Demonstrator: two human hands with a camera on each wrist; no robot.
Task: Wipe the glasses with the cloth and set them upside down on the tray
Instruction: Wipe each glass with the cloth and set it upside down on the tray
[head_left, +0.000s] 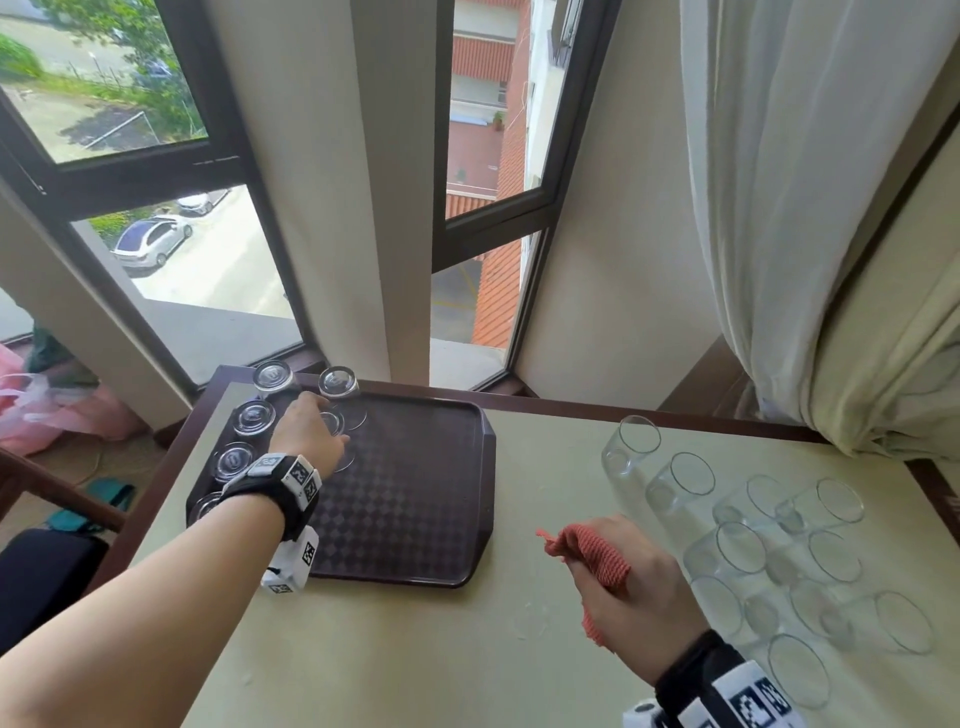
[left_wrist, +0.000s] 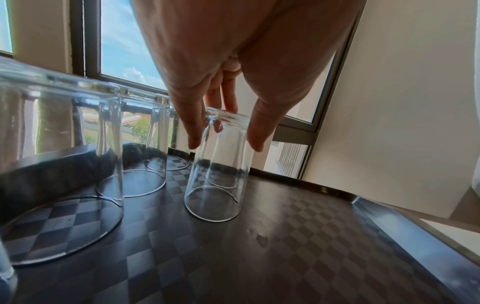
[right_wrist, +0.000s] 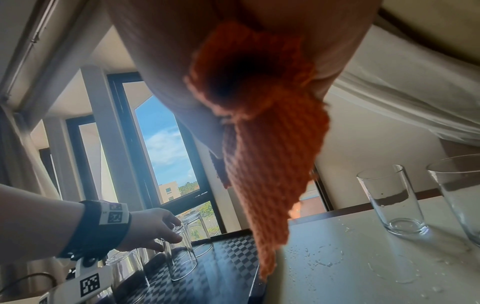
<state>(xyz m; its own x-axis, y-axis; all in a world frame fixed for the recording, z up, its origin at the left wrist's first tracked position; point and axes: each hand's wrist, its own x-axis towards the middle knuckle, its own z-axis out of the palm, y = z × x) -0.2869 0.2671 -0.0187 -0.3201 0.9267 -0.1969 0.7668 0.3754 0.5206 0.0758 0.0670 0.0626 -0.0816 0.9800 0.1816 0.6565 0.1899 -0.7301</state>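
Note:
A dark checkered tray (head_left: 415, 493) lies on the left half of the table. Several clear glasses (head_left: 254, 418) stand upside down along its left and far edges. My left hand (head_left: 306, 436) reaches over the tray's far left part and pinches the base of an inverted glass (left_wrist: 218, 174) between thumb and fingers (left_wrist: 255, 131). That glass leans slightly, with its rim on the tray (left_wrist: 285, 257). My right hand (head_left: 623, 587) hovers above the table to the right of the tray and grips a bunched orange-red cloth (head_left: 597, 556), which hangs down (right_wrist: 267, 154).
Several upright glasses (head_left: 779, 551) crowd the right side of the pale table (head_left: 415, 649); two show close by (right_wrist: 389, 197). Water drops (right_wrist: 322, 261) dot the table near the tray's edge. Windows and a white curtain (head_left: 805, 208) stand behind.

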